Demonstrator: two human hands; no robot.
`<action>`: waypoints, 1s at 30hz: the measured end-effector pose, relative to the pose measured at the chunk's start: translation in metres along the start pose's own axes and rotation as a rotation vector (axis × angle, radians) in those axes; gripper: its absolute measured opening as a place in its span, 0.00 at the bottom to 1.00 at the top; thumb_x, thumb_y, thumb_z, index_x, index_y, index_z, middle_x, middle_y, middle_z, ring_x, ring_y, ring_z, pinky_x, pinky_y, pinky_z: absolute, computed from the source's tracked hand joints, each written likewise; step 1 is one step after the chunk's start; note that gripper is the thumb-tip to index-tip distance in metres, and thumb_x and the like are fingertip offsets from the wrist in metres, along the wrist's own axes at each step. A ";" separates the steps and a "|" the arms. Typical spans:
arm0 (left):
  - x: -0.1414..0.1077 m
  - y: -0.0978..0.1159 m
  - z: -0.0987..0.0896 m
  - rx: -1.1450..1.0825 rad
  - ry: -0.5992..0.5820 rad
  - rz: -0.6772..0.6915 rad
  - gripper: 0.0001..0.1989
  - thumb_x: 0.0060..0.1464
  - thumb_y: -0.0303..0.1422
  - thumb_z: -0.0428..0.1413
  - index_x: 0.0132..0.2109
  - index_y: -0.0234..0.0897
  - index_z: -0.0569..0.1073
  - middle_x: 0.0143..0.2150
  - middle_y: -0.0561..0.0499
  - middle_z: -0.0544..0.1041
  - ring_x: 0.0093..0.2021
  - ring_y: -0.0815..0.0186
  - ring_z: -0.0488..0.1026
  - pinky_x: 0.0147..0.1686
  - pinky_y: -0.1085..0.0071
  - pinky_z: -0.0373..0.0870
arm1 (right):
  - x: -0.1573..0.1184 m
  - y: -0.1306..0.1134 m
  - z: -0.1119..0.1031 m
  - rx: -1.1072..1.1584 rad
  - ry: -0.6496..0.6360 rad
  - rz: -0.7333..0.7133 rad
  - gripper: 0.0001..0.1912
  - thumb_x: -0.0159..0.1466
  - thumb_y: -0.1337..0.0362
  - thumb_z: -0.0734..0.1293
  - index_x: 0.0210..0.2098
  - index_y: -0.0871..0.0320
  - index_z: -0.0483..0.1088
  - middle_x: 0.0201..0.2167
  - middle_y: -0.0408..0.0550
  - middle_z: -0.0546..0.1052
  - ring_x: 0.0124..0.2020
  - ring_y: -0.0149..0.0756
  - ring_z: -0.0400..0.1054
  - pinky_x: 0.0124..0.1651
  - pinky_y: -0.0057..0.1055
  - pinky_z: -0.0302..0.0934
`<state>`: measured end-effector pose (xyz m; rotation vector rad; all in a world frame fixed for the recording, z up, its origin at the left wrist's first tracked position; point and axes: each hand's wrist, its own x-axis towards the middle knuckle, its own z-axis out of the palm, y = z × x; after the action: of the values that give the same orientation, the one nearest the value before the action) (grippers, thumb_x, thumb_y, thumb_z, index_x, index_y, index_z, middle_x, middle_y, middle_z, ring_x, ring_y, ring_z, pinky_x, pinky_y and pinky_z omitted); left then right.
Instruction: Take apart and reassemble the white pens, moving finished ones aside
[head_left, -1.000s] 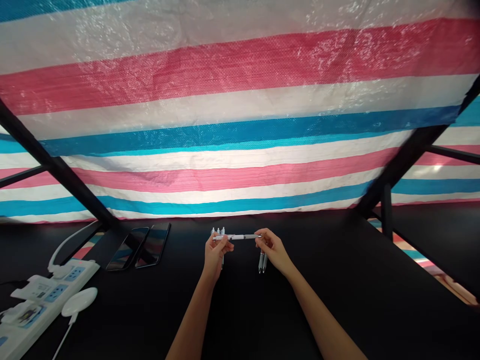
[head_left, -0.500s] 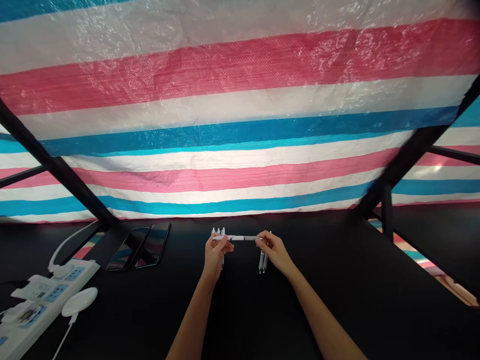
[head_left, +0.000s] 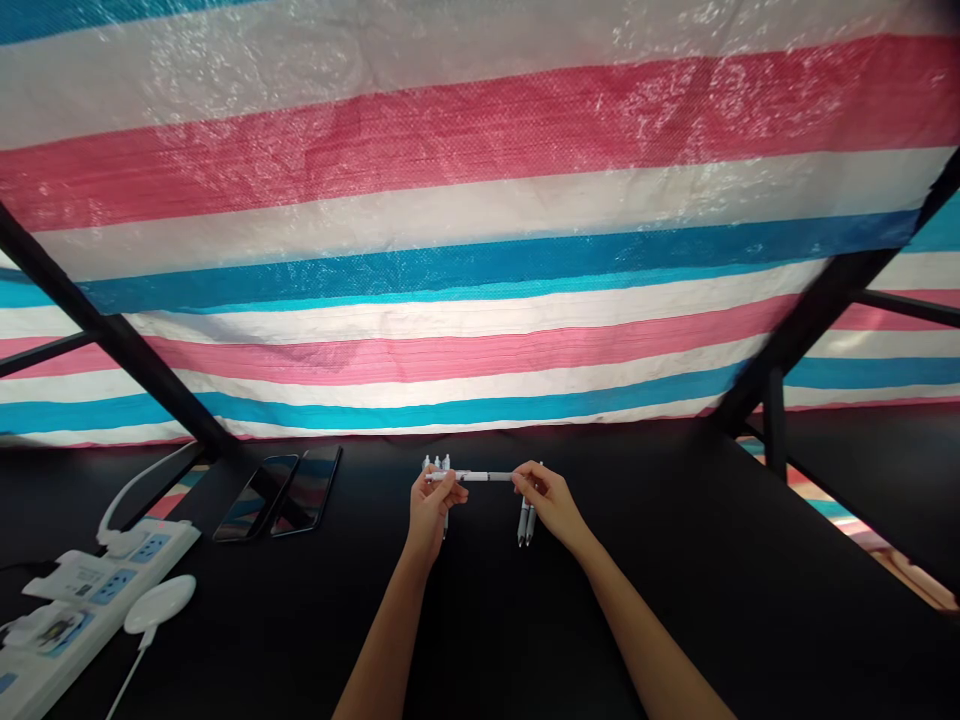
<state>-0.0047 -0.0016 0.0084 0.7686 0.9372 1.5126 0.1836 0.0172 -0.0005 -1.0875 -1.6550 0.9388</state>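
A white pen (head_left: 475,477) is held level between my two hands above the black table. My left hand (head_left: 433,502) pinches its left part. At the pen's right end, the closed fingertips of my right hand (head_left: 549,500) grip the greyish section. Several white pens (head_left: 437,462) lie behind and under my left hand, their tops showing beyond the fingers. Two more pens (head_left: 527,525) lie side by side just below my right hand, tips toward me, their upper parts partly hidden by it.
Two dark phones (head_left: 257,497) (head_left: 307,490) lie on the black table (head_left: 487,630) at the left. Nearer stand a white power strip (head_left: 112,590) with plugs and a round white charger (head_left: 160,603). Black frame bars (head_left: 161,370) (head_left: 806,325) slant at both sides before a striped sheet (head_left: 480,200).
My right fingertips have shifted very slightly at the pen's right end. The rest looks the same.
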 end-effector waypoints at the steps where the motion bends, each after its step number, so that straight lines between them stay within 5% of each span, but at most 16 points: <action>1: 0.000 0.000 0.000 0.002 -0.002 0.000 0.16 0.40 0.38 0.64 0.26 0.35 0.65 0.18 0.54 0.73 0.20 0.71 0.71 0.24 0.75 0.69 | 0.000 0.000 0.000 -0.001 0.000 -0.002 0.19 0.62 0.49 0.59 0.26 0.58 0.68 0.21 0.42 0.67 0.21 0.29 0.59 0.24 0.27 0.54; 7: 0.001 -0.001 0.000 -0.005 0.005 0.015 0.16 0.40 0.38 0.64 0.26 0.35 0.64 0.18 0.54 0.73 0.20 0.71 0.71 0.23 0.76 0.69 | -0.001 -0.001 -0.001 -0.011 0.041 -0.026 0.19 0.58 0.48 0.63 0.38 0.57 0.69 0.26 0.43 0.66 0.20 0.27 0.57 0.23 0.26 0.54; 15: 0.000 -0.001 0.000 0.025 -0.007 0.006 0.15 0.41 0.38 0.64 0.26 0.35 0.65 0.18 0.54 0.74 0.20 0.71 0.72 0.24 0.76 0.69 | 0.000 0.004 0.000 -0.049 -0.008 0.001 0.22 0.63 0.49 0.57 0.23 0.58 0.66 0.20 0.43 0.67 0.20 0.29 0.59 0.24 0.26 0.53; 21: 0.002 -0.001 0.001 0.001 0.010 0.014 0.17 0.39 0.38 0.64 0.26 0.36 0.64 0.18 0.54 0.73 0.20 0.71 0.71 0.23 0.75 0.69 | 0.000 0.003 0.000 -0.013 0.034 -0.014 0.18 0.59 0.49 0.62 0.37 0.57 0.69 0.25 0.42 0.67 0.20 0.28 0.58 0.23 0.26 0.54; 30: 0.000 0.001 0.001 0.039 -0.004 0.008 0.15 0.41 0.38 0.64 0.26 0.35 0.65 0.18 0.53 0.74 0.21 0.70 0.72 0.24 0.74 0.70 | 0.000 0.005 0.001 -0.065 0.000 0.000 0.20 0.63 0.49 0.57 0.25 0.57 0.65 0.20 0.41 0.66 0.20 0.29 0.60 0.24 0.26 0.54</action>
<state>-0.0044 -0.0018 0.0097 0.8040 0.9643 1.5036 0.1842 0.0185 -0.0050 -1.1308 -1.6958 0.8900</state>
